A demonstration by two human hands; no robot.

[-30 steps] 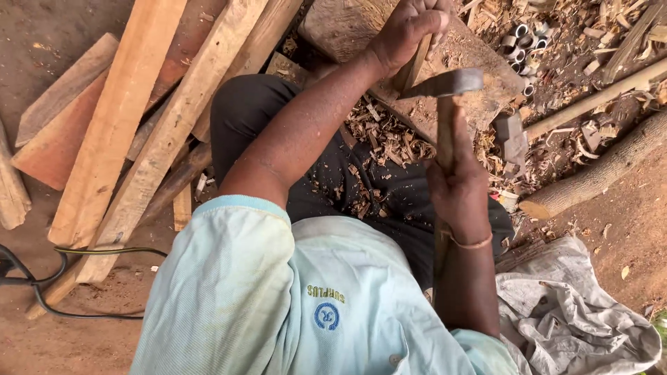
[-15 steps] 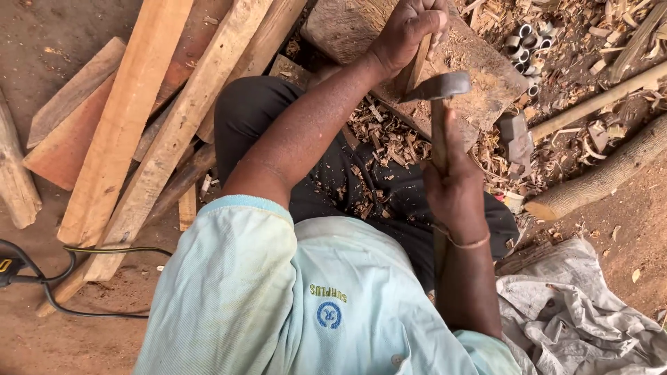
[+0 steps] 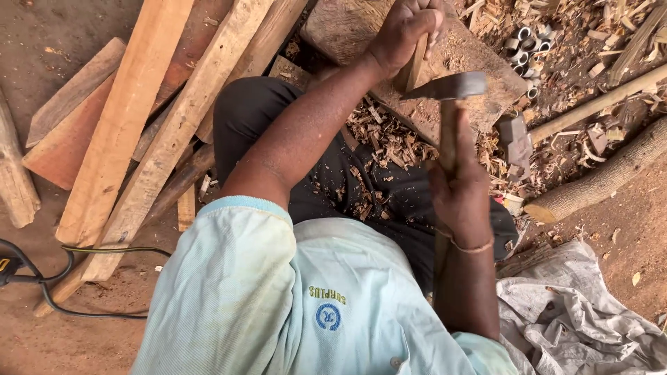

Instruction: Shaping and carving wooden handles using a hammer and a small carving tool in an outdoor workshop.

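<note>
Hardly anything has shifted since the earlier frame; adze still raised.
Planks [image 3: 132,132] lie far left; left hand [image 3: 405,31] clenches a wood piece [image 3: 415,66] upright on the chopping block [image 3: 347,28]; right hand [image 3: 458,187] grips the adze [image 3: 445,87], head just beside it.

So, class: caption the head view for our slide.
Left hand steadies a wooden piece on a block; right hand holds an adze.
</note>
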